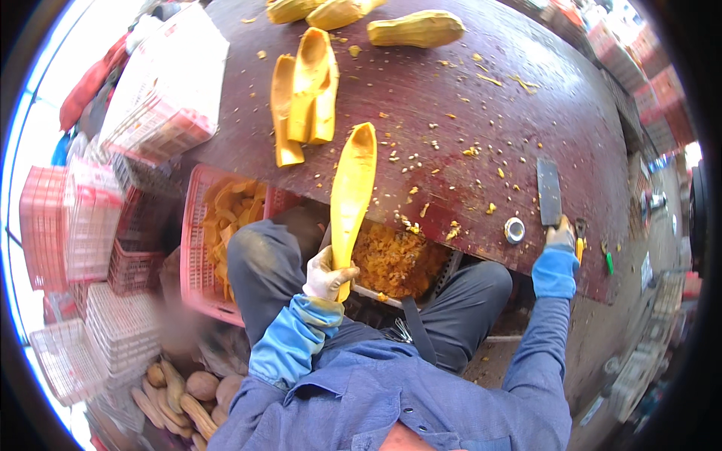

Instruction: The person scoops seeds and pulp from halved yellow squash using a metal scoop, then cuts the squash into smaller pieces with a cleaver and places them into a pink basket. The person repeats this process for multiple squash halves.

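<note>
My gloved left hand grips the narrow end of a peeled, hollowed squash half, held upright over the table's near edge. At the right of the table, my gloved right hand is closed round the handle of a cleaver, whose broad blade points away from me. Hollowed squash pieces lie together left of the middle. Farther back sits a whole peeled squash, with more peeled squashes beside it. Between my knees, a bin holds orange squash pulp.
Seeds and scraps are scattered over the dark red table. Near my right hand are a round metal ring-like object, a yellow-handled tool and a green-handled tool. A pink crate of cut squash, stacked crates and unpeeled squashes stand left.
</note>
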The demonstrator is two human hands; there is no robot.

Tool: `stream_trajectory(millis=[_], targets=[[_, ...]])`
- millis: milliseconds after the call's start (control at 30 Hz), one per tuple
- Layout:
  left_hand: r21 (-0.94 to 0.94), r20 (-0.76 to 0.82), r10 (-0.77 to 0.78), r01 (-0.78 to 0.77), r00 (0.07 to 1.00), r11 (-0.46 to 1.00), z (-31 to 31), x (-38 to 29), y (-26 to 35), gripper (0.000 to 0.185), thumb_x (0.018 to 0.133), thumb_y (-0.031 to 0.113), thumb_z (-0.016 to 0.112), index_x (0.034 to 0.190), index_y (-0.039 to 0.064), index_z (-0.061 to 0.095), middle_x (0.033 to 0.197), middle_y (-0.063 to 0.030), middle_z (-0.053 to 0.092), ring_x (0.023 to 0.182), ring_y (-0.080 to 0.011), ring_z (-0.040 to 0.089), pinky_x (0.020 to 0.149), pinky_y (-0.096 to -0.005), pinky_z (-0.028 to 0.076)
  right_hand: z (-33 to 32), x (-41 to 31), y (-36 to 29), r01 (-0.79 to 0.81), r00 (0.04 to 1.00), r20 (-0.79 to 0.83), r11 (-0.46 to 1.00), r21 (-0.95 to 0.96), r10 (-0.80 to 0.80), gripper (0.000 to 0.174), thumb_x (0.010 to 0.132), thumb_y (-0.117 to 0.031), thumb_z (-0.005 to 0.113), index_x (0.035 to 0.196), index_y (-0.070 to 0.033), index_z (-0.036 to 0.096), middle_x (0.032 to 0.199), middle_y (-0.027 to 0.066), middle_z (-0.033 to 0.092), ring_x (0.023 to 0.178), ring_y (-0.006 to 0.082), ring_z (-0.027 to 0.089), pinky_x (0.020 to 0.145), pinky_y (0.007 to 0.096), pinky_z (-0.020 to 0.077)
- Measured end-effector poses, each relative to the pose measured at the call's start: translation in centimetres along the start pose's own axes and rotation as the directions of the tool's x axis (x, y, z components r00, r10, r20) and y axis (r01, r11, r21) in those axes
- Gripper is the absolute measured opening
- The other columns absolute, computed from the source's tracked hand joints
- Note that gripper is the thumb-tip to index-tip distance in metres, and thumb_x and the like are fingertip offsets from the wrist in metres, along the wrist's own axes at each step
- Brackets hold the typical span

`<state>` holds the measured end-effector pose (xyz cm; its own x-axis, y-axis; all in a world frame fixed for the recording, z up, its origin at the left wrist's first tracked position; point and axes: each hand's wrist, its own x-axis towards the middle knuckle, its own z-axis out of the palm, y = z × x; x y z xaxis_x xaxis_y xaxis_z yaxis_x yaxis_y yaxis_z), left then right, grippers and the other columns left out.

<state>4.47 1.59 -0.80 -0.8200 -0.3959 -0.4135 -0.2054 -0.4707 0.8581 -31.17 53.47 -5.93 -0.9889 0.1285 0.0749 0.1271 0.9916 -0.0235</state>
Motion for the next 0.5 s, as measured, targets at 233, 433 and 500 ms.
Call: stream_trajectory(millis=[233, 433, 500], targets=[[-0.189, 0.086, 0.079, -0.061, 0.993, 0.980, -0.7, -1.9, 6.0, 0.044, 0.073, 0.009, 0.088, 0.109, -0.004, 0.067, 0.083, -0.0108, 0.069, 0.060, -0.0202, 0.066, 0.055, -0.0326, 0.054, 9.2, 10.1, 10.9, -0.198, 0.903, 0.417, 0.767, 0.610, -0.098, 0.032, 0.085, -0.007, 0.068, 0.117, 0.000, 0.073, 0.105, 0.0172, 0.077, 0.092, 0.0268, 0.075, 0.084, 0.0367, 0.0592], [-0.183, -0.102, 0.363, -0.376, 0.926, 0.908, -8.9, -6.4, 11.9, 0.045, 0.082, 0.012, 0.086, 0.116, -0.006, 0.065, 0.084, -0.0144, 0.071, 0.067, -0.0237, 0.071, 0.061, -0.0336, 0.059, -0.6, 8.6, -1.9, -0.191, 0.953, 0.203, 0.074, 0.979, -0.226, 0.031, 0.091, -0.006, 0.068, 0.122, -0.005, 0.067, 0.087, 0.0085, 0.068, 0.073, 0.0229, 0.069, 0.067, 0.0373, 0.0570], [-0.157, -0.175, 0.329, -0.356, 0.928, 0.921, -13.4, -7.0, 12.2, 0.042, 0.085, 0.020, 0.089, 0.117, 0.001, 0.070, 0.089, -0.0054, 0.071, 0.076, -0.0150, 0.069, 0.064, -0.0305, 0.058, -7.0, 3.6, -11.4, -0.023, 0.960, 0.003, -0.071, 0.997, -0.281, 0.036, 0.095, -0.007, 0.063, 0.131, -0.008, 0.059, 0.086, 0.0079, 0.062, 0.062, 0.0209, 0.062, 0.056, 0.0362, 0.0525]])
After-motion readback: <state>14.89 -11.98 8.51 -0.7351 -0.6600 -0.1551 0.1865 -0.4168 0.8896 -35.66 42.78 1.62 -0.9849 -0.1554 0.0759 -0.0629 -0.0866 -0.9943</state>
